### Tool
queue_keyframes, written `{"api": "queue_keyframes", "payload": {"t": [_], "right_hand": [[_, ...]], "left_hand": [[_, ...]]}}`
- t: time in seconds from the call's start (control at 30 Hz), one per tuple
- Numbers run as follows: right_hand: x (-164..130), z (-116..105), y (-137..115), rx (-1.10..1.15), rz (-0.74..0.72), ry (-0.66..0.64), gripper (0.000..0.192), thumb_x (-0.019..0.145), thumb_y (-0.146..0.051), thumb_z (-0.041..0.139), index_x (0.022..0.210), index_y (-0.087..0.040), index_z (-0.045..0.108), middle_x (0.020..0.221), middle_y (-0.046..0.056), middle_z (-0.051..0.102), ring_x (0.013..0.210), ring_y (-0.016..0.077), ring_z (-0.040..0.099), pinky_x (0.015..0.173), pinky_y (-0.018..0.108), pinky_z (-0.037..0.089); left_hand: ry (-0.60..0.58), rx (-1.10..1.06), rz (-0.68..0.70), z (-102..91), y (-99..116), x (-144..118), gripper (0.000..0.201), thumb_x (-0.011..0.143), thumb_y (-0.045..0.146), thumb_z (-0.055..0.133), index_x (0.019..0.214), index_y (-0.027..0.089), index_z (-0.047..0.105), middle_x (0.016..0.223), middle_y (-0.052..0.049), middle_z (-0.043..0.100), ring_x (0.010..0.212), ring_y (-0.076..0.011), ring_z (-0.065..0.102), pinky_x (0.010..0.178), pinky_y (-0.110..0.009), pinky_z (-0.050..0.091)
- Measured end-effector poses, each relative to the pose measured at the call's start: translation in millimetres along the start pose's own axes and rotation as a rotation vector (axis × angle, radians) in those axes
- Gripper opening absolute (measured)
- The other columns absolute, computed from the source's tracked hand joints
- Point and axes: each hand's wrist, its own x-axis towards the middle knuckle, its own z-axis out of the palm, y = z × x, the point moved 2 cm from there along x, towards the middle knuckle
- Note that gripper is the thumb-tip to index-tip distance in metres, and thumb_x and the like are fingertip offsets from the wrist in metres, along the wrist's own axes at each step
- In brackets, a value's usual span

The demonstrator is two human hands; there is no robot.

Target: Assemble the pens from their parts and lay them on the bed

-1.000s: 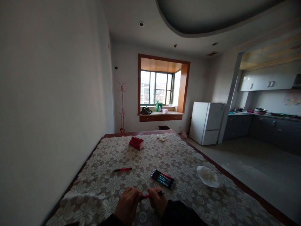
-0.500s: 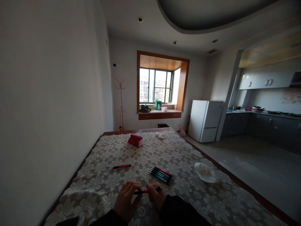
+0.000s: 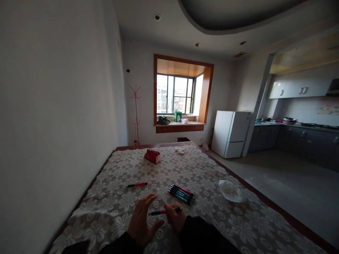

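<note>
A red and black pen (image 3: 159, 212) is pinched in my right hand (image 3: 174, 217), lying roughly level with its tip pointing left. My left hand (image 3: 143, 218) is open beside that tip, thumb and fingers spread apart, holding nothing. Just beyond my right hand, several pens (image 3: 180, 194) lie side by side in a row on the flowered tablecloth (image 3: 106, 203), some teal, some black, with a red one at the far side. Another red and black pen (image 3: 137, 185) lies alone farther left on the cloth.
A red tissue packet (image 3: 152, 156) stands toward the far end of the table, with a small crumpled white scrap (image 3: 179, 151) to its right. Crumpled white paper (image 3: 230, 191) lies near the table's right edge. A dark object (image 3: 76, 247) shows at the lower left.
My left hand has come off the pen's tip, its fingers opening out. The pen stays in my right hand. The camera view has shifted slightly.
</note>
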Motion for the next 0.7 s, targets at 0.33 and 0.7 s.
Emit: {"api": "queue_keyframes", "payload": {"t": [0.33, 0.7], "right_hand": [[0.6, -0.1, 3.6, -0.001, 0.066, 0.049, 0.067, 0.074, -0.079, 0.038, 0.039, -0.021, 0.036, 0.036, -0.004, 0.032, 0.036, 0.0084, 0.029, 0.040, 0.025, 0.021], [-1.8, 0.1, -6.3, 0.017, 0.067, 0.038, 0.066, 0.075, -0.076, 0.040, 0.040, -0.020, 0.037, 0.035, -0.003, 0.032, 0.036, 0.0080, 0.029, 0.040, 0.025, 0.019]], "left_hand": [[-0.161, -0.054, -0.054, 9.3, -1.1, -1.4, 0.010, 0.090, 0.025, 0.048, 0.090, 0.023, 0.058, 0.087, -0.004, 0.064, 0.083, -0.0186, 0.060, 0.075, -0.033, 0.049], [-0.060, -0.062, -0.027, 1.9, 2.3, 2.1, 0.035, 0.084, 0.035, 0.058, 0.117, 0.024, 0.052, 0.111, -0.008, 0.062, 0.104, -0.0222, 0.058, 0.088, -0.035, 0.049]]}}
